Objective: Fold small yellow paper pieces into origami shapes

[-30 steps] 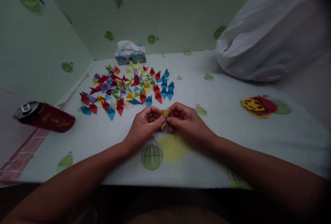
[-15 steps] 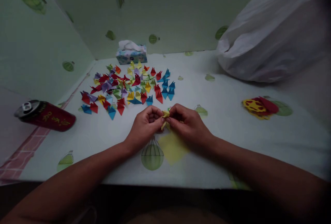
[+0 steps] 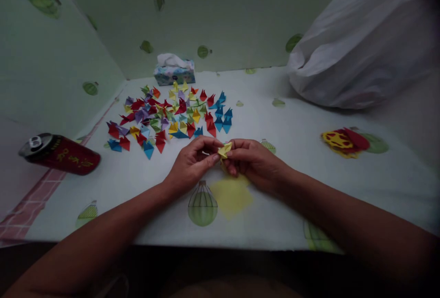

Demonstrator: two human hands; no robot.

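Note:
Between my hands, above the table, is a small folded piece of yellow paper (image 3: 225, 150) with pointed ends. My left hand (image 3: 196, 158) pinches its left side with thumb and fingers. From the other side my right hand (image 3: 252, 160) grips it, the lower fingers curled underneath. Part of the folded paper is hidden behind the fingertips. Flat on the table just below my hands lies a yellow paper sheet (image 3: 232, 197). Beyond my left hand, many folded paper cranes (image 3: 160, 142) in red, blue, yellow, green and purple are spread out.
A dark red can (image 3: 65, 155) lies tilted at the left edge. At the back stands a tissue box (image 3: 174, 74). A large white plastic bag (image 3: 347, 68) fills the back right, with red and yellow cut-out pieces (image 3: 338, 140) in front of it.
The folded yellow paper has turned and shifted slightly right, showing more of its upper face. My right hand has rotated, its fingers now curled below the paper.

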